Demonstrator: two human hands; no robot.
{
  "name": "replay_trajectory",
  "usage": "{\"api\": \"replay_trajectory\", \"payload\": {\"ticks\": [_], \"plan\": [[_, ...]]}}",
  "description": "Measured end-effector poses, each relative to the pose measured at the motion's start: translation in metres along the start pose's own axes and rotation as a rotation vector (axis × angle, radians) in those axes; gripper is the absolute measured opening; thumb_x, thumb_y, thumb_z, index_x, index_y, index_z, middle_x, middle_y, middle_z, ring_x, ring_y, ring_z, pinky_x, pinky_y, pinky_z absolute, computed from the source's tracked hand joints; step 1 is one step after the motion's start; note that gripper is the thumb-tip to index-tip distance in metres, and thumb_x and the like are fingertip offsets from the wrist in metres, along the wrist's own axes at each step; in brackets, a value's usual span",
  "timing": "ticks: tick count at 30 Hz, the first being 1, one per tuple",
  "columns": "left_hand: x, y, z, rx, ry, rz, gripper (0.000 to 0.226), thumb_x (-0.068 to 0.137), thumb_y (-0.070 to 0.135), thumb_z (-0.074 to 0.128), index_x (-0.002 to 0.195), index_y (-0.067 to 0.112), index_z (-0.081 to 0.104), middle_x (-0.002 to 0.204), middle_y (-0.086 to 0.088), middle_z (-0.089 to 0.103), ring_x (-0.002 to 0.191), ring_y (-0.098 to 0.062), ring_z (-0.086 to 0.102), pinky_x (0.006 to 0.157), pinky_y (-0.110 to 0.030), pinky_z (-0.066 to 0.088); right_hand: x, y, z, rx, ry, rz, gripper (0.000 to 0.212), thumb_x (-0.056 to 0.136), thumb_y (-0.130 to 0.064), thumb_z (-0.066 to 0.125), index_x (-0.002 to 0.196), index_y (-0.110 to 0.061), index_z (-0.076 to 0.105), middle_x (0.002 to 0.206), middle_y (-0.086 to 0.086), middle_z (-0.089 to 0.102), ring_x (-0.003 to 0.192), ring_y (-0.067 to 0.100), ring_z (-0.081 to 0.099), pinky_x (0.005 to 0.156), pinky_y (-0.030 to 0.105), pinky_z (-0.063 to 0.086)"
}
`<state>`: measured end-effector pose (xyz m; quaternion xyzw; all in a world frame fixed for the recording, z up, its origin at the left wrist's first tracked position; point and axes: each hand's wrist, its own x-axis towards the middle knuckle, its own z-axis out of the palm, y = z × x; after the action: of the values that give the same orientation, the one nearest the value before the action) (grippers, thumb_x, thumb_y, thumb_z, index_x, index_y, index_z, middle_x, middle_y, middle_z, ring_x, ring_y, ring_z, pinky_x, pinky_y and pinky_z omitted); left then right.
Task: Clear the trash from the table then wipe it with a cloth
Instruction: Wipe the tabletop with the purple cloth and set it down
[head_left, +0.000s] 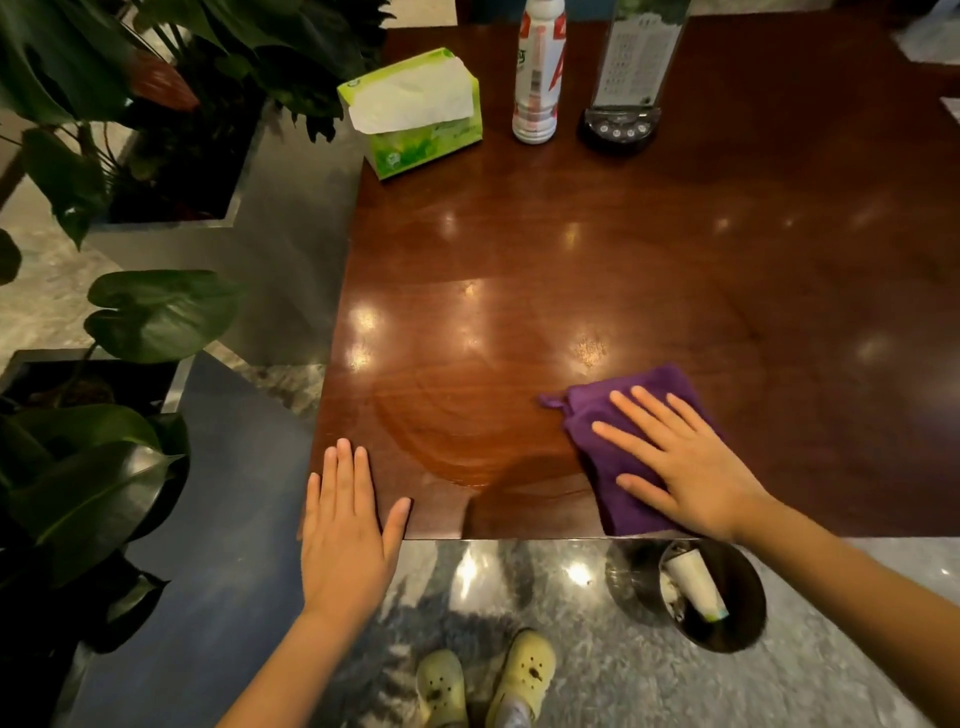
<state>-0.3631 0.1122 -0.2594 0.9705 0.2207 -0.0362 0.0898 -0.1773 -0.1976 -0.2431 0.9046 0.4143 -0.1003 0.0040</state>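
Two hands on table (597, 270) | left hand (345, 535) flat at 7 o'clock corner, fingers together, thumb out | cloth (613, 447) at 5 o'clock by near edge: soft, light, likely damp, best pressed flat | right hand (685, 467) on it, fingers spread.

Hidden or cut off:
- folded purple cloth (613, 467): middle under my right hand (691, 473).
- white-and-red plastic bottle (537, 78): cap beyond top edge.
- clear acrylic menu stand (631, 67): top cropped, print illegible.
- round dark waste bin (727, 608): rim partly behind table edge.
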Motion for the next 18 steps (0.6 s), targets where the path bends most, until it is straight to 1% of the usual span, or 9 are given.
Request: {"api": "replay_trajectory", "payload": {"ticks": [2, 4, 6, 7, 8, 10, 14, 16, 18], "plan": [[0.000, 0.002, -0.001, 0.008, -0.014, -0.011, 0.082, 0.089, 0.061, -0.002, 0.145, 0.003, 0.011, 0.155, -0.014, 0.010, 0.144, -0.024, 0.004, 0.118, -0.042, 0.010, -0.011, -0.020, 0.008, 0.059, 0.070, 0.242, 0.061, 0.090, -0.062, 0.015, 0.146, -0.036, 0.014, 0.157, 0.002, 0.015, 0.146, 0.028, 0.015, 0.118, 0.043, 0.008], [0.001, 0.003, -0.003, 0.005, -0.018, -0.014, 0.083, 0.089, 0.061, -0.004, 0.144, 0.002, 0.014, 0.155, -0.015, 0.013, 0.144, -0.025, 0.006, 0.118, -0.043, 0.011, -0.011, -0.056, 0.017, 0.099, 0.152, 0.485, 0.064, 0.089, -0.059, 0.022, 0.146, -0.030, 0.024, 0.156, 0.010, 0.023, 0.144, 0.033, 0.021, 0.115, 0.050, 0.016], [0.000, 0.003, -0.003, -0.002, -0.017, -0.008, 0.083, 0.089, 0.061, -0.005, 0.144, 0.002, 0.013, 0.155, -0.015, 0.013, 0.144, -0.026, 0.006, 0.118, -0.043, 0.011, 0.001, -0.098, 0.022, 0.131, 0.197, 0.658, 0.066, 0.087, -0.055, 0.027, 0.144, -0.022, 0.035, 0.152, 0.017, 0.031, 0.141, 0.038, 0.027, 0.112, 0.056, 0.020], [0.001, 0.003, -0.003, -0.010, -0.016, -0.002, 0.083, 0.089, 0.061, -0.005, 0.144, 0.002, 0.013, 0.155, -0.015, 0.012, 0.144, -0.025, 0.006, 0.118, -0.043, 0.011, 0.011, -0.117, 0.022, 0.147, 0.208, 0.701, 0.066, 0.087, -0.054, 0.029, 0.142, -0.019, 0.038, 0.150, 0.019, 0.034, 0.139, 0.040, 0.029, 0.111, 0.058, 0.022], [0.000, 0.002, -0.003, -0.022, -0.019, 0.006, 0.083, 0.089, 0.061, -0.005, 0.144, 0.002, 0.013, 0.154, -0.014, 0.011, 0.144, -0.025, 0.006, 0.118, -0.042, 0.010, 0.022, -0.134, 0.020, 0.155, 0.216, 0.715, 0.067, 0.085, -0.053, 0.031, 0.141, -0.017, 0.041, 0.149, 0.020, 0.035, 0.138, 0.042, 0.032, 0.110, 0.059, 0.023], [0.000, -0.001, -0.002, -0.044, -0.028, 0.027, 0.082, 0.088, 0.062, -0.005, 0.144, 0.003, 0.011, 0.155, -0.012, 0.008, 0.145, -0.023, 0.004, 0.118, -0.041, 0.007, 0.047, -0.162, 0.016, 0.159, 0.215, 0.680, 0.067, 0.084, -0.053, 0.034, 0.141, -0.017, 0.041, 0.149, 0.021, 0.036, 0.137, 0.043, 0.032, 0.109, 0.061, 0.023], [0.001, -0.016, -0.001, -0.166, -0.066, 0.081, 0.081, 0.083, 0.067, -0.012, 0.144, 0.015, -0.005, 0.155, 0.000, -0.010, 0.144, -0.012, -0.015, 0.117, -0.030, -0.009, 0.095, -0.203, 0.005, 0.193, 0.158, 0.545, 0.068, 0.088, -0.054, 0.036, 0.146, -0.020, 0.029, 0.155, 0.018, 0.022, 0.143, 0.041, 0.019, 0.112, 0.061, 0.011], [0.002, -0.021, -0.004, -0.297, -0.066, 0.052, 0.076, 0.084, 0.067, -0.006, 0.144, 0.020, -0.005, 0.156, 0.003, -0.007, 0.143, -0.005, -0.013, 0.117, -0.024, -0.008, 0.112, -0.215, 0.003, 0.202, 0.131, 0.446, 0.067, 0.091, -0.053, 0.033, 0.148, -0.020, 0.022, 0.157, 0.017, 0.014, 0.144, 0.041, 0.011, 0.113, 0.061, 0.002], [0.003, -0.021, -0.011, -0.497, -0.025, -0.038, 0.070, 0.088, 0.061, 0.007, 0.145, 0.021, 0.006, 0.157, 0.003, 0.008, 0.144, -0.004, 0.001, 0.117, -0.024, 0.003, 0.128, -0.223, 0.003, 0.201, 0.090, 0.310, 0.066, 0.093, -0.052, 0.026, 0.150, -0.022, 0.011, 0.159, 0.015, 0.003, 0.146, 0.038, -0.001, 0.113, 0.058, -0.008]]}}
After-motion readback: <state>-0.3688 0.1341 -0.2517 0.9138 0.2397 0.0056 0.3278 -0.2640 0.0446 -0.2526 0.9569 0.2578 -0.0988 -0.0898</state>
